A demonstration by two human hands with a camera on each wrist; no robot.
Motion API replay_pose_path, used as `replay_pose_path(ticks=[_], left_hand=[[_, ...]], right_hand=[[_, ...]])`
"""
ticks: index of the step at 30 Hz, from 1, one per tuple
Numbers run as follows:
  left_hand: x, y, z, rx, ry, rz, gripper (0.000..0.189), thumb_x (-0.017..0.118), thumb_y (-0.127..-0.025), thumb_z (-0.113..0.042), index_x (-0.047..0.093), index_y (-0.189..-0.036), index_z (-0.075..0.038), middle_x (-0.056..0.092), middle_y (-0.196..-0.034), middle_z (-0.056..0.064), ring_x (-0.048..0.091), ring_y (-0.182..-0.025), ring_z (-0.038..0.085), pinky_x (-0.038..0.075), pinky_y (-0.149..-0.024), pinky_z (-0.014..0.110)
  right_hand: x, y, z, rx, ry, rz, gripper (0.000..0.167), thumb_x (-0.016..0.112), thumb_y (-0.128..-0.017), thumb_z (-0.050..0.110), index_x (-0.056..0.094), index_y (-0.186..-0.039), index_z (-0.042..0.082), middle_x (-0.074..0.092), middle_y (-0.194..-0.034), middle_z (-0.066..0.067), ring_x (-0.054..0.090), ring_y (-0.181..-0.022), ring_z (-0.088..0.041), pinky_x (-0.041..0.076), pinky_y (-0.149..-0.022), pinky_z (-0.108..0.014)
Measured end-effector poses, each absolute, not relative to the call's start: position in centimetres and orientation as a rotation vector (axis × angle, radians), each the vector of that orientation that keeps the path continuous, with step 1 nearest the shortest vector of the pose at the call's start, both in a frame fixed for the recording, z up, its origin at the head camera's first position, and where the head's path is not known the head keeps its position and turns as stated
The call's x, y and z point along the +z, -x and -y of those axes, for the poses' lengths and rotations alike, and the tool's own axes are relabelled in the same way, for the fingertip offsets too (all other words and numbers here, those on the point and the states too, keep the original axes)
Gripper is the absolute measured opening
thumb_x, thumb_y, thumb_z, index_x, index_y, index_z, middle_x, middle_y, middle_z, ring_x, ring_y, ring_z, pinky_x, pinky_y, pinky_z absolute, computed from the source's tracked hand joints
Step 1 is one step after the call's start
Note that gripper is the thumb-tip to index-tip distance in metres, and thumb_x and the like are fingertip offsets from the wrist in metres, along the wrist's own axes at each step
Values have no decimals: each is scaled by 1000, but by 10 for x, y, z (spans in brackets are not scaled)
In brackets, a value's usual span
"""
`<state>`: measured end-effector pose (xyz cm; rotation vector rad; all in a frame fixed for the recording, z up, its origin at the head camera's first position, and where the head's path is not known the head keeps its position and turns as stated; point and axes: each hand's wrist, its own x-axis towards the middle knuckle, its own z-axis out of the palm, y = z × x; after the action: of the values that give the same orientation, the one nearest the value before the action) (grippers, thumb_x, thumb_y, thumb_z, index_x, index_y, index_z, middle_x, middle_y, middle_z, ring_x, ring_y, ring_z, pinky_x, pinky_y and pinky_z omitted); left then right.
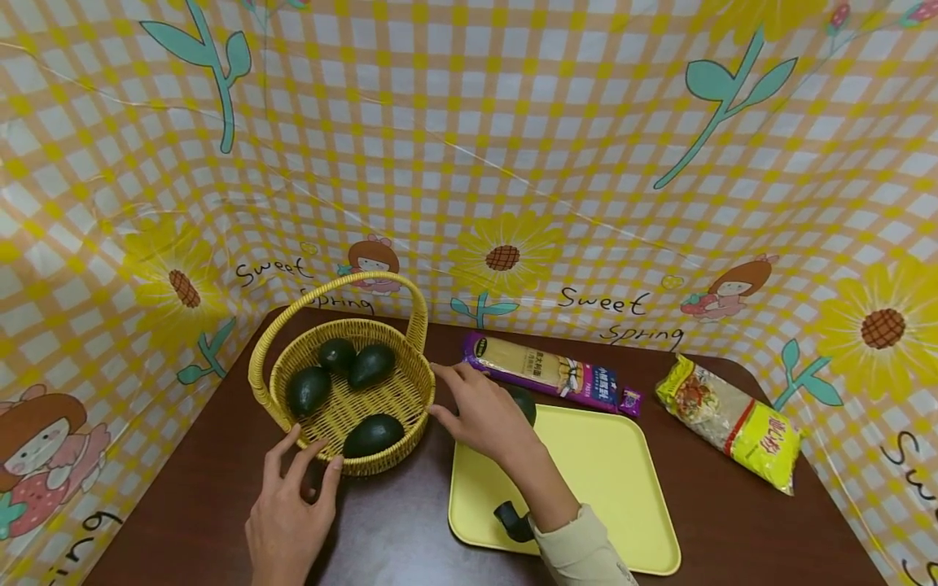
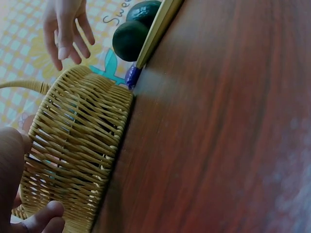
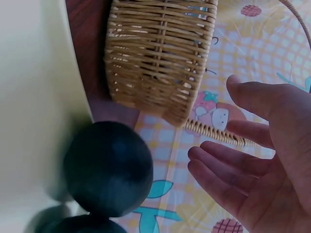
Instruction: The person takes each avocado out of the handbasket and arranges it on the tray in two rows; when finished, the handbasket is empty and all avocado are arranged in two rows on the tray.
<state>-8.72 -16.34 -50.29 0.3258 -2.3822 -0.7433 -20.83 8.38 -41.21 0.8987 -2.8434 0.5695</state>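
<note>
A yellow woven basket (image 1: pixel 384 465) with a tall handle stands at left on the table. Several dark green avocados (image 1: pixel 374 435) lie inside it. My left hand (image 1: pixel 289 509) holds the basket's near rim, thumb outside and fingertips over the edge. My right hand (image 1: pixel 487 411) hovers beside the basket's right side; in the right wrist view its fingers are spread and hold nothing. Under my right arm is a yellow tray (image 1: pixel 608 480). An avocado (image 1: pixel 523 404) shows at its far left edge, partly hidden by my hand. A dark, narrow-necked object (image 1: pixel 513 521) lies near the tray's front, partly covered by my sleeve.
A purple pasta pack (image 1: pixel 542 370) lies behind the tray, with a small purple packet (image 1: pixel 630 402) at its end. On the right is a yellow noodle bag (image 1: pixel 733 423). Checked cloth (image 1: pixel 498 146) hangs around the brown table (image 1: pixel 396 529).
</note>
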Motion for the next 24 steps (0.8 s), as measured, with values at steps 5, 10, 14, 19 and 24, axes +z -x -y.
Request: replay_pose_path(ticks=[5,10,14,19,24], left_hand=[[-503,87,163,-749,-324,2388,31,84,-96,-35,82,-123,-20,60,-153,8,46,-54,5,31,-44,29],[-503,87,163,-754,-324,2387,31,84,-96,-35,82,-123,-20,59,-153,8,46,-54,5,32,-43,29],[-503,88,163,-757,-324,2385,31,84,-96,-35,82,-123,-20,59,-153,7,48,-55,5,32,-43,29],[-504,88,164,-759,-326,2382,31,84,-96,-36,82,-123,-20,59,-153,7,49,-56,6,32,-43,29],[-504,89,164,-762,-325,2384,30,85,-96,-35,82,-122,-20,59,-153,7,49,-56,5,33,-43,29]], right_hand=[[-411,212,-75,520,-933,2841,62,75,-104,40,58,-155,8,67,-133,-17,71,-108,-30,60,-88,-47],[-413,214,-67,487,-958,2841,61,74,-104,40,58,-155,10,67,-131,-15,70,-93,-23,59,-79,-41],[-413,215,-63,507,-974,2843,61,74,-105,40,57,-156,11,67,-132,-16,68,-86,-18,58,-74,-37],[-412,219,-56,483,-1023,2830,60,74,-105,38,57,-155,10,67,-129,-16,68,-83,-20,58,-72,-38],[-411,222,-48,438,-1080,2827,60,74,-105,39,57,-155,10,67,-136,-19,74,-98,-28,61,-82,-45]])
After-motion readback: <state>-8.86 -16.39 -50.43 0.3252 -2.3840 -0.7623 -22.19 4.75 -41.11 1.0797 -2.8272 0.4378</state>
